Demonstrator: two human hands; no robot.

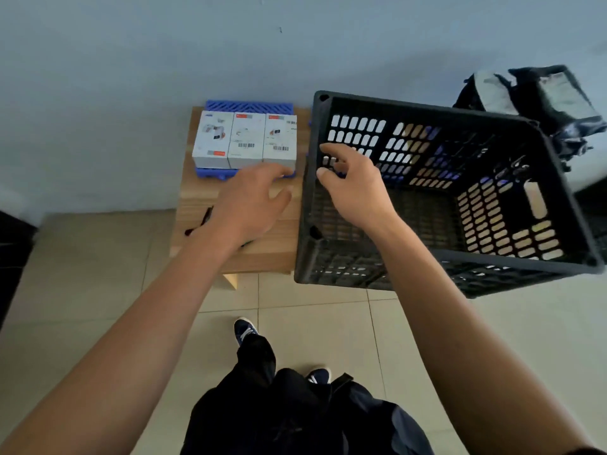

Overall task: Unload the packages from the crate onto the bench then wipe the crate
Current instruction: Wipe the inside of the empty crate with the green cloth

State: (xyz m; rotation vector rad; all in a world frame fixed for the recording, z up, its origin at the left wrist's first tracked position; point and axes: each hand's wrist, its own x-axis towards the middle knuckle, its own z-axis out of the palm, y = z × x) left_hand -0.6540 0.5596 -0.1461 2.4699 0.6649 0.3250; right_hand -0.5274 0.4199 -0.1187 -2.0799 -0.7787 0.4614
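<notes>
Packages [245, 141]: three white boxes stood in a row on a blue tray [248, 107] at the far end of the surface [262, 254].
Crate [437, 198]: black, looked empty, just right of the surface.
Left hand [251, 205]: your fingers were spread, holding nothing, just short of the boxes.
Right hand [353, 183]: your fingers were loosely open over the crate's left wall, the nearer hand for taking it.
Next: wiping, by my judgement; no cloth showed.

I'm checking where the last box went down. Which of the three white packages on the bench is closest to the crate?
The rightmost package, whose right edge sits beside the black crate. The middle package and left package lie farther away.
</notes>
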